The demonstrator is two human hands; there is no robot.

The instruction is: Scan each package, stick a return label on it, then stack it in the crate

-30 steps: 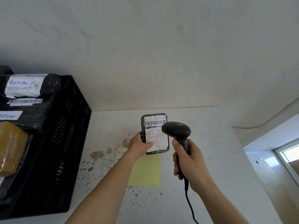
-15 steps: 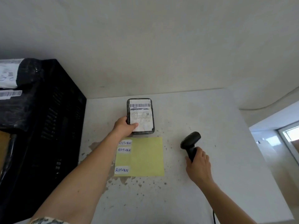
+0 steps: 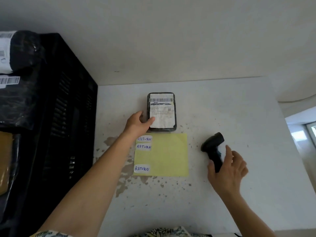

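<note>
Several labelled packages (image 3: 12, 93) in crate (image 3: 68, 117); left grip (image 3: 138, 124) grasping package (image 3: 161, 112); right grip (image 3: 227, 166) released

One package (image 3: 161, 112) is lying at the left fingers (image 3: 151, 120), one scanner (image 3: 213, 151) under the right fingers (image 3: 228, 152), three return labels (image 3: 144, 139) sitting on one yellow sheet (image 3: 169, 154), one crate (image 3: 56, 103) standing beyond

left hand (image 3: 139, 123) grips the package (image 3: 161, 112) on the table (image 3: 222, 108); right hand (image 3: 228, 165), fingers spread, touches the scanner (image 3: 212, 148).
</note>
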